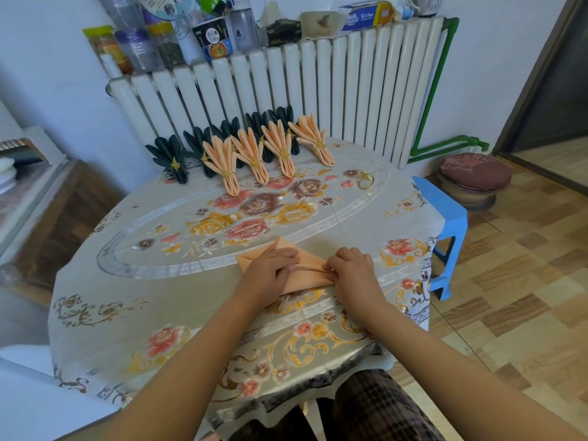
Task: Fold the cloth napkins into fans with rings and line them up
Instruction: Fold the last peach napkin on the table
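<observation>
Peach napkin point(305, 265) lies flat at the near-right part of the desk point(152, 300), partly folded, a pleat ridge running left-right across its middle. Left hand point(270, 270) rests on the napkin's left half, fingers straight, pressing it down. Right hand point(351, 268) sits at the napkin's right end, fingers curled, pinching the pleat edge. Hands are close, the pleat between them, not touching each other.

Far side of desk: four finished peach fans point(254, 154) in a row, each with a gold ring, tips pointing away toward the radiator point(350, 84). Behind and left of them, a row of dark fans point(173, 157), also ringed; looks like five or six, but the peach row hides some, so can't count for sure. The dark row runs along the far desk edge, just in front of the radiator.

One loose gold ring point(366, 179) on the desk, right of the peach row, well apart from the napkin.

Desk is round and covered with a glossy floral cloth.

Blue stool point(445, 218) just beside the desk's right edge. Round cushioned stool point(474, 176) further right on the floor, near the green pipe point(436, 100). Radiator top carries jars, bottles, a cup and a foil box point(366, 15).
</observation>
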The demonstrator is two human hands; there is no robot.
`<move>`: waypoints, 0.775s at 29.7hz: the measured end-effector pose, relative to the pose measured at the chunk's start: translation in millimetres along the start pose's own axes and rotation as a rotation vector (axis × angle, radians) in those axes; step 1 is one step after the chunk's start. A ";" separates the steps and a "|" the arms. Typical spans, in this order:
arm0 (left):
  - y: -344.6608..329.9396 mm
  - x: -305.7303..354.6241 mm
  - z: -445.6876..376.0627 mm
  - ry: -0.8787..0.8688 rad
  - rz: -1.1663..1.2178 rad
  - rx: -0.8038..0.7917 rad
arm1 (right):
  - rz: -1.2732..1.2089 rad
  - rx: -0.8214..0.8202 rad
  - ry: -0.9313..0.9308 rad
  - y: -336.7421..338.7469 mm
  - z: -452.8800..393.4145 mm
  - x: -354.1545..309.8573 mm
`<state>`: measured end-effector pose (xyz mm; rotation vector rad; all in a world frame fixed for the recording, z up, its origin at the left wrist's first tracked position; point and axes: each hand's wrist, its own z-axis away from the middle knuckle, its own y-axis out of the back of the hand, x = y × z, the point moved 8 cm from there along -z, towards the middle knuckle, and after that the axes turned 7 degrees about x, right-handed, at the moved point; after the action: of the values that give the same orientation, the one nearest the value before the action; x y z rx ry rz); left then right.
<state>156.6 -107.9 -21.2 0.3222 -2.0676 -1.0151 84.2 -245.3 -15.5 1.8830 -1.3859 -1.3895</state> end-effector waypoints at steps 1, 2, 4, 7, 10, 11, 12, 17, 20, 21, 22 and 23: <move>-1.0 -0.5 1.6 -0.003 -0.012 -0.024 | -0.011 0.020 0.005 0.6 -0.1 0.7; -2.9 -0.9 3.9 -0.014 -0.059 -0.051 | -0.018 0.031 0.006 1.5 -0.4 1.9; -4.7 -0.9 9.5 -0.055 -0.190 -0.060 | -0.006 0.048 0.026 3.0 -0.8 3.4; -0.5 2.9 9.3 -0.076 -0.288 -0.066 | 0.007 0.033 0.080 2.1 -1.3 1.6; 7.0 2.5 -0.5 -0.024 -0.249 -0.085 | 0.002 0.001 0.125 -0.4 -4.0 1.7; 9.9 3.2 -5.2 -0.025 -0.244 -0.087 | 0.003 -0.007 0.147 0.2 -5.7 0.9; 12.2 2.9 -9.4 -0.017 -0.243 -0.100 | 0.011 -0.020 0.172 0.7 -6.6 -0.6; 8.0 2.4 -35.3 0.103 -0.312 -0.397 | 0.153 -0.140 0.254 4.1 -10.7 -12.4; -1.2 8.3 -46.3 0.098 -0.390 -0.562 | 0.178 -0.280 0.211 1.6 -20.4 -10.8; -4.5 9.7 -49.6 0.093 -0.423 -0.605 | 0.159 -0.337 0.177 -0.8 -24.8 -9.0; -6.0 12.0 -51.9 0.087 -0.457 -0.645 | 0.141 -0.382 0.150 -2.6 -28.7 -9.1; -10.1 14.7 -55.2 0.074 -0.487 -0.688 | 0.129 -0.425 0.122 -5.3 -32.5 -6.7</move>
<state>187.2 -152.7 -0.7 0.4961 -1.4746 -1.8931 115.4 -244.1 -3.1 1.5458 -1.0345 -1.3529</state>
